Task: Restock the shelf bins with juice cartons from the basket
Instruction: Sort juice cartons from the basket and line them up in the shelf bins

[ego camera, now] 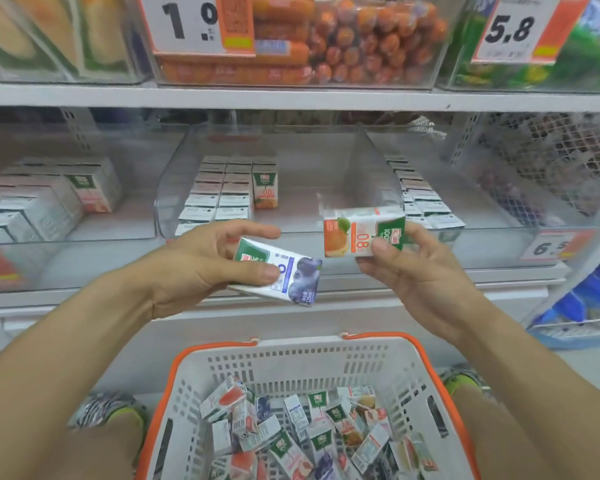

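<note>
Far left on the lower shelf: a clear bin [84, 233] with rows of small white cartons, pink-labelled ones [94, 192] at its right end. Left hand [201, 268] out in front of the shelf edge, thumb and curled fingers pinching a blueberry juice carton [291, 275], tilted, its fruit end pointing right. Behind and above that hand: the middle bin [174, 188], packed rows of cartons along its left side, one upright orange carton [265, 188] at the end of the back row. Right hand [416, 268] just beside the left, thumb and fingers gripping an orange juice carton [357, 233] lying sideways at the bin's front rim, print turned on its side. Further right, another bin with cartons [426, 202]. Below, between the forearms: a white basket [291, 362] with orange rim, a loose jumble of mixed juice cartons [312, 434] in its bottom.
</note>
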Demonstrator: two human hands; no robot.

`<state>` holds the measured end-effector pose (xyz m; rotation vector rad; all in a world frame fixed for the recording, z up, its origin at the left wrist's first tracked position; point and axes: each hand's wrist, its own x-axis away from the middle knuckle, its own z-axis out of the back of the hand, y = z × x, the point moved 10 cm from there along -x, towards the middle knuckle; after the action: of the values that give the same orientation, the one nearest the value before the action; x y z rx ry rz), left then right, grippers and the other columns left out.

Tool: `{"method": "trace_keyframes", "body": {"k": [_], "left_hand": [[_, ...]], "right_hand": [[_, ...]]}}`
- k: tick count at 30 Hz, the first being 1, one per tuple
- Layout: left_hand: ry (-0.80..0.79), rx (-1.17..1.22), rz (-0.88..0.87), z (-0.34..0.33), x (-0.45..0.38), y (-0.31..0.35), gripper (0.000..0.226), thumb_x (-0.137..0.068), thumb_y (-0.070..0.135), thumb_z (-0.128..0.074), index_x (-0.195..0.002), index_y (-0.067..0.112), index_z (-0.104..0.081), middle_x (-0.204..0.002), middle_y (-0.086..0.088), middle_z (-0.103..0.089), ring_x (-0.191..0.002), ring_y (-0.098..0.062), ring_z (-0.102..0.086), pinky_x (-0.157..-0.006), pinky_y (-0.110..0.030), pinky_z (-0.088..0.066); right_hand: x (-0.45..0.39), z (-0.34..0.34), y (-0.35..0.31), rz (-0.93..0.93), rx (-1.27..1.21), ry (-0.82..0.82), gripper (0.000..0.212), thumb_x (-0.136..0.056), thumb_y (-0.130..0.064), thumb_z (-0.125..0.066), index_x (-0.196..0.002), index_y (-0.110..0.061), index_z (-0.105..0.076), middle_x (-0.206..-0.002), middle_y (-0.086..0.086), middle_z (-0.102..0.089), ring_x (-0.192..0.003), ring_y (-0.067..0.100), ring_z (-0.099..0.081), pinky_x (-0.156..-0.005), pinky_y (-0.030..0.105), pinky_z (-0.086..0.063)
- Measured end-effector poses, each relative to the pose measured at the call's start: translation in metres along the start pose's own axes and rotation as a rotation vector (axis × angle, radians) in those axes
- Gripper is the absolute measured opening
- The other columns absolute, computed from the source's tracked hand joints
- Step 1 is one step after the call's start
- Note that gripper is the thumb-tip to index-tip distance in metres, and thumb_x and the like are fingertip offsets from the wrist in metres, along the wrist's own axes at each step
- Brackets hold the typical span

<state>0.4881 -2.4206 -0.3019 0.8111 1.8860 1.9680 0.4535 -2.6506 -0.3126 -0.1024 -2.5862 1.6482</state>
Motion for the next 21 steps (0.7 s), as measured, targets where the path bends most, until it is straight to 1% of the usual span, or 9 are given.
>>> {"method": "trace_keyframes", "body": {"k": [3, 5, 7, 8, 10, 13, 16, 19, 21], "left_hand": [[0.131, 0.017, -0.016, 0.023, 0.003, -0.003, 0.070, -0.047, 0.020, -0.089, -0.112, 0.007, -0.065, -0.097, -0.015, -0.073, -0.080, -0.021, -0.066, -0.069, -0.027, -0.053], [0.178, 0.045, -0.023, 0.034, 0.007, -0.008, 0.070, -0.048, 0.020, -0.087, -0.109, -0.002, -0.063, -0.098, -0.019, -0.072, -0.084, -0.024, -0.063, -0.079, -0.034, -0.046], [0.225, 0.103, -0.020, 0.044, 0.013, -0.013, 0.073, -0.047, 0.019, -0.087, -0.111, -0.007, -0.062, -0.109, -0.026, -0.070, -0.092, -0.029, -0.062, -0.091, -0.043, -0.039], [0.246, 0.127, -0.023, 0.049, 0.016, -0.014, 0.073, -0.047, 0.019, -0.087, -0.111, -0.005, -0.064, -0.111, -0.026, -0.069, -0.094, -0.030, -0.061, -0.094, -0.044, -0.038], [0.276, 0.162, -0.034, 0.058, 0.021, -0.016, 0.071, -0.046, 0.020, -0.087, -0.110, -0.001, -0.067, -0.113, -0.024, -0.069, -0.095, -0.029, -0.061, -0.098, -0.045, -0.039], [0.282, 0.192, -0.049, 0.065, 0.025, -0.018, 0.069, -0.047, 0.019, -0.088, -0.110, 0.004, -0.068, -0.113, -0.024, -0.069, -0.094, -0.029, -0.064, -0.102, -0.050, -0.038], [0.273, 0.176, -0.057, 0.070, 0.029, -0.019, 0.053, -0.047, 0.021, -0.089, -0.098, 0.014, -0.074, -0.107, -0.019, -0.072, -0.091, -0.029, -0.065, -0.102, -0.056, -0.040], [0.290, 0.092, -0.070, 0.076, 0.034, -0.018, 0.047, -0.051, 0.022, -0.094, -0.095, 0.016, -0.076, -0.107, -0.015, -0.072, -0.087, -0.026, -0.069, -0.091, -0.046, -0.050], [0.320, 0.085, -0.080, 0.082, 0.037, -0.018, 0.048, -0.054, 0.024, -0.094, -0.098, 0.017, -0.077, -0.109, -0.015, -0.071, -0.087, -0.025, -0.069, -0.087, -0.044, -0.052]], "right_hand": [[-0.017, -0.027, -0.033, 0.186, 0.149, 0.025, 0.046, -0.067, -0.001, -0.078, -0.104, -0.009, -0.052, -0.092, 0.015, -0.074, -0.085, 0.029, -0.071, -0.074, 0.036, -0.061], [-0.040, -0.046, -0.049, 0.297, 0.374, 0.058, 0.045, -0.066, 0.003, -0.084, -0.095, -0.011, -0.054, -0.084, 0.005, -0.074, -0.080, 0.027, -0.071, -0.070, 0.045, -0.062], [-0.073, -0.067, -0.054, 0.385, 0.658, 0.076, 0.042, -0.064, -0.003, -0.089, -0.090, -0.015, -0.057, -0.078, -0.001, -0.072, -0.071, 0.027, -0.068, -0.065, 0.053, -0.059], [-0.092, -0.078, -0.052, 0.400, 0.799, 0.077, 0.041, -0.063, -0.009, -0.089, -0.090, -0.017, -0.059, -0.078, -0.003, -0.070, -0.069, 0.027, -0.066, -0.064, 0.052, -0.058], [-0.131, -0.097, -0.039, 0.352, 1.071, 0.068, 0.042, -0.063, -0.017, -0.088, -0.096, -0.018, -0.062, -0.085, -0.005, -0.067, -0.071, 0.019, -0.062, -0.062, 0.040, -0.056], [-0.184, -0.122, -0.004, 0.225, 1.390, -0.014, 0.045, -0.067, -0.020, -0.085, -0.105, -0.019, -0.061, -0.103, 0.004, -0.068, -0.086, 0.021, -0.064, -0.065, 0.024, -0.044], [-0.220, -0.132, 0.023, 0.106, 1.500, -0.035, 0.045, -0.069, -0.021, -0.084, -0.108, -0.023, -0.061, -0.113, 0.004, -0.066, -0.093, 0.021, -0.062, -0.071, 0.022, -0.046], [-0.231, -0.134, 0.033, 0.106, 1.511, -0.021, 0.051, -0.066, -0.016, -0.087, -0.109, -0.022, -0.060, -0.112, 0.005, -0.066, -0.092, 0.021, -0.062, -0.074, 0.025, -0.050], [-0.230, -0.125, 0.032, 0.123, 1.430, 0.008, 0.059, -0.064, -0.014, -0.089, -0.113, -0.018, -0.057, -0.109, 0.008, -0.068, -0.092, 0.022, -0.064, -0.078, 0.029, -0.054]]}}
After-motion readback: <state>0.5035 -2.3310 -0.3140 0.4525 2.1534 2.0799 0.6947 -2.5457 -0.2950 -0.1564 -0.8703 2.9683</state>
